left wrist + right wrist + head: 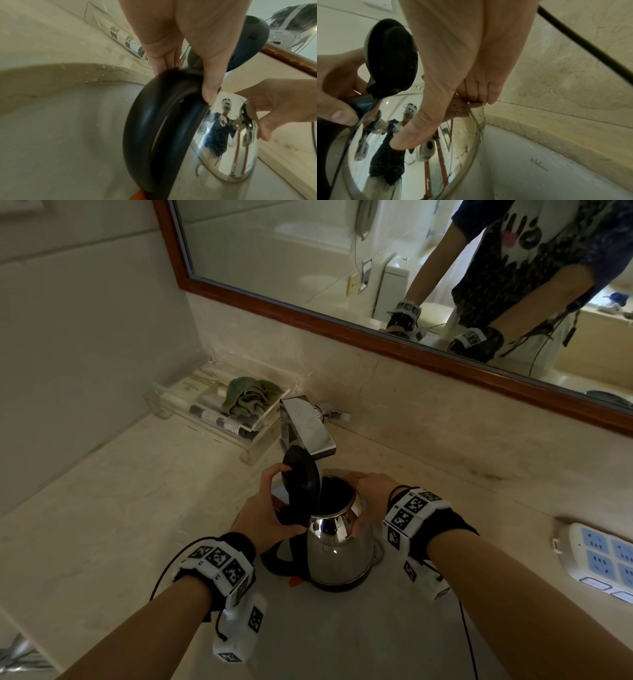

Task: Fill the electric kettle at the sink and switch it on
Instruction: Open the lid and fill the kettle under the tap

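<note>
A shiny steel electric kettle (pixel 339 553) stands in the pale sink basin (pixel 325 642), right below the square chrome tap (pixel 308 426). Its black lid (pixel 301 474) is tipped up, so the dark mouth shows. I see no water running. My left hand (pixel 270 508) grips the top of the black handle (pixel 154 128), one finger up behind the lid (pixel 248 40). My right hand (pixel 370 501) holds the kettle's upper body (pixel 419 169), fingers curled over the far rim and thumb on the steel. An orange switch (pixel 294 581) peeks out by the base.
A clear tray (pixel 253 440) with toiletries and a green cloth (pixel 246 395) sits left of the tap. A white and blue power strip (pixel 599 559) lies on the counter at right. A black cable (pixel 466 645) hangs from my right wrist. The mirror (pixel 376 268) hangs behind.
</note>
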The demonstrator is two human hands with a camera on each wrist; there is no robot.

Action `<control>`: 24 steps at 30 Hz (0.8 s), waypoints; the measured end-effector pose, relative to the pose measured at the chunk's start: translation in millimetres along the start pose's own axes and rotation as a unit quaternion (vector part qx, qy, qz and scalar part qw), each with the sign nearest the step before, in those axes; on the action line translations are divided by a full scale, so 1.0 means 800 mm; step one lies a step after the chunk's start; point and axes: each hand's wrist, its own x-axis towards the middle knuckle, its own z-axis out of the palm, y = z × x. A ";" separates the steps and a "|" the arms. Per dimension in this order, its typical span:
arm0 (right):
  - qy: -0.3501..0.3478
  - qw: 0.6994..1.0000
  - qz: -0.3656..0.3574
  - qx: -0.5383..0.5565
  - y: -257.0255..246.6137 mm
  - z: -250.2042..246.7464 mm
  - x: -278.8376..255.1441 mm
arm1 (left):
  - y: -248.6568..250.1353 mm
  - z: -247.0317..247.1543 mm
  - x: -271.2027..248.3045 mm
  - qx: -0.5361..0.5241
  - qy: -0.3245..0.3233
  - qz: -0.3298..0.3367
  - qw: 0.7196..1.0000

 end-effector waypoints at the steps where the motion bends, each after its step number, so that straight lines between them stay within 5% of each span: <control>1: 0.004 1.000 0.001 0.002 0.000 0.001 0.000 | 0.000 0.000 0.000 0.001 0.001 -0.001 1.000; 24: 0.010 1.000 -0.002 0.014 0.003 0.002 0.000 | 0.000 0.000 0.000 -0.002 0.001 -0.006 1.000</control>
